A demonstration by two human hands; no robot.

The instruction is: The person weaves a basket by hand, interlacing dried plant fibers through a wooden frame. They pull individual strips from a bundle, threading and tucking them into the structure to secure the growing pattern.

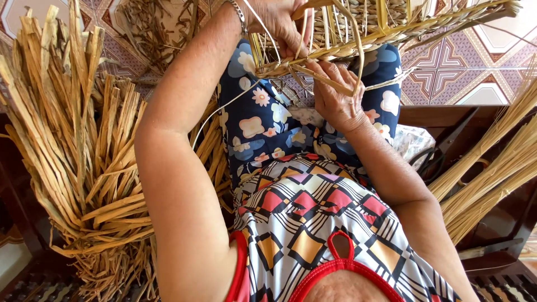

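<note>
A half-woven basket of straw-coloured plant strips point(386, 22) rests over my knees at the top of the head view. My left hand point(279, 25) grips its braided rim from above, a metal bracelet on the wrist. Under the rim, my right hand point(335, 95) pinches a loose flat strip point(327, 81) that loops up over the fingers. A thin white cord point(224, 106) trails from the weaving down to the left. I sit in dark blue floral trousers and a patterned top.
A big bundle of dried flat leaves point(72, 145) stands at my left. Long pale stalks point(492, 168) lie across a dark wooden bench point(503, 223) at right. Dark scissors handles point(430, 159) show near my right elbow. Patterned floor tiles point(475, 61) lie beyond.
</note>
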